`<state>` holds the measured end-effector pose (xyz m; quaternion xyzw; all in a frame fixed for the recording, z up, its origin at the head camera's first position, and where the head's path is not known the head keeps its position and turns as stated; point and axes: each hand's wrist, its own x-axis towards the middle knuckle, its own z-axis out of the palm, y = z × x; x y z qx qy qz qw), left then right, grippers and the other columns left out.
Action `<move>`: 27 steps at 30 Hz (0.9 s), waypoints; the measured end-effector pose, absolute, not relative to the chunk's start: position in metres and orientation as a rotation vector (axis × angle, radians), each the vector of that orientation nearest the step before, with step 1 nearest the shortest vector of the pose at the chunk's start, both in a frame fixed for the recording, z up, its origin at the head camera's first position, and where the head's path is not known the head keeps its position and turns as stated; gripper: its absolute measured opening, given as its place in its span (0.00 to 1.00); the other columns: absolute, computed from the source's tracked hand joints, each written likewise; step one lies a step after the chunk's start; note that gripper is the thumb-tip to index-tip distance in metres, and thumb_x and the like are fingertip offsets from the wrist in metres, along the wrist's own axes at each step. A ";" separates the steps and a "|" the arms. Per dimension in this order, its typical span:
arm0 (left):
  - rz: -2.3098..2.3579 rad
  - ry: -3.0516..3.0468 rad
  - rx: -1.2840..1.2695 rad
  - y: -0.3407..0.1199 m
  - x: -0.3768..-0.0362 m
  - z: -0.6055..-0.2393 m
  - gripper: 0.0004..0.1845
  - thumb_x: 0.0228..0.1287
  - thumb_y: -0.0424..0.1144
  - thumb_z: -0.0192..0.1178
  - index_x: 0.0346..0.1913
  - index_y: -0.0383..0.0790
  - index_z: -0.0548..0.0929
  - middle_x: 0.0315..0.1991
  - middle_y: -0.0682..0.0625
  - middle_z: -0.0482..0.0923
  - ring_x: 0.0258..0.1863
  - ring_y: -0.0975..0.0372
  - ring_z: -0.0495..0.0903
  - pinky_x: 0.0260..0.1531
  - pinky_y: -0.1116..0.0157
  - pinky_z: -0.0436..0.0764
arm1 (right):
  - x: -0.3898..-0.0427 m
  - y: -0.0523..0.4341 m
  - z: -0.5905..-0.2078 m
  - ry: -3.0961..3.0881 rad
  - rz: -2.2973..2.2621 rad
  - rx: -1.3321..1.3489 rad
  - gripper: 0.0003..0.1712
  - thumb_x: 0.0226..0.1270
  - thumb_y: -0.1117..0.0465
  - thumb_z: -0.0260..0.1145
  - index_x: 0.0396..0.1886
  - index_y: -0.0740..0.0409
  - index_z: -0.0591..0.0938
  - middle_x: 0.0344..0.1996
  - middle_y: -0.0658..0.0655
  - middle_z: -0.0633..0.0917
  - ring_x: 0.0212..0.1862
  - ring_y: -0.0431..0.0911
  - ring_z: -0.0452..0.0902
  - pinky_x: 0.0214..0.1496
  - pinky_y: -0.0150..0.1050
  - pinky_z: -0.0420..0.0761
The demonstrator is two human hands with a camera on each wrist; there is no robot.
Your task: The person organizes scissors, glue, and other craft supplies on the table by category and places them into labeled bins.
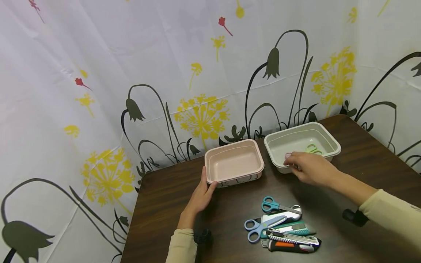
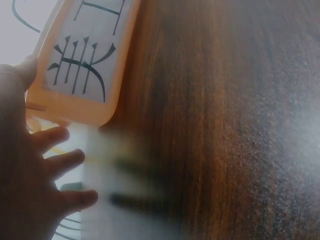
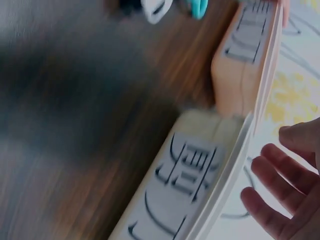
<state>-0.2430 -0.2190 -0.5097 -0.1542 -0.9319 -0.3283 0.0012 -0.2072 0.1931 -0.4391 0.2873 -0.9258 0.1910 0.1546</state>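
Note:
My left hand (image 1: 198, 197) rests against the near left corner of a pink plastic bin (image 1: 235, 179), thumb at the front rim, fingers along the side. In the left wrist view, several fingers (image 2: 64, 165) spread out straight. My right hand (image 1: 310, 168) is over the front rim of a pale green bin (image 1: 334, 149). Green-handled scissors (image 1: 313, 149) lie in that bin, and a small pink loop (image 1: 288, 155) shows beside the right fingertips. The right wrist view shows loosely bent fingers (image 3: 277, 175) with nothing visible between them. Dark lettering marks both bins' fronts.
Teal-handled scissors (image 1: 270, 204), blue-handled scissors (image 1: 254, 231) and several utility knives (image 1: 292, 246) lie in a pile on the dark wooden table (image 1: 158, 204). A white patterned curtain (image 1: 158, 54) hangs right behind the bins.

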 end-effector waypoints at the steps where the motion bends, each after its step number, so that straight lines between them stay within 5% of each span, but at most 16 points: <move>1: -1.032 -2.926 -0.484 -0.219 -0.243 -0.510 0.44 0.75 0.58 0.47 0.79 0.48 0.35 0.76 0.39 0.50 0.71 0.47 0.60 0.65 0.47 0.62 | -0.204 0.189 -0.441 -2.654 0.539 0.838 0.10 0.58 0.65 0.71 0.41 0.54 0.88 0.38 0.49 0.85 0.38 0.44 0.82 0.38 0.45 0.80; 10: -1.022 -2.926 -0.467 -0.223 -0.242 -0.510 0.44 0.74 0.58 0.48 0.79 0.44 0.37 0.76 0.38 0.51 0.70 0.45 0.61 0.64 0.46 0.63 | -0.162 0.144 -0.467 -2.722 0.678 1.144 0.12 0.60 0.64 0.71 0.45 0.52 0.87 0.35 0.43 0.79 0.33 0.33 0.72 0.32 0.34 0.77; 15: -1.001 -2.944 -0.472 -0.223 -0.243 -0.509 0.44 0.74 0.60 0.46 0.79 0.47 0.35 0.76 0.40 0.50 0.71 0.47 0.60 0.65 0.47 0.62 | -0.140 0.125 -0.487 -2.648 0.600 1.314 0.16 0.57 0.66 0.71 0.46 0.51 0.86 0.38 0.44 0.77 0.38 0.36 0.73 0.32 0.33 0.78; 27: -0.995 -2.941 -0.488 -0.222 -0.246 -0.511 0.44 0.75 0.59 0.46 0.79 0.46 0.35 0.76 0.38 0.51 0.71 0.46 0.60 0.65 0.46 0.62 | -0.122 0.113 -0.506 -2.651 0.313 1.276 0.19 0.49 0.67 0.73 0.43 0.50 0.85 0.32 0.46 0.70 0.32 0.41 0.64 0.23 0.32 0.67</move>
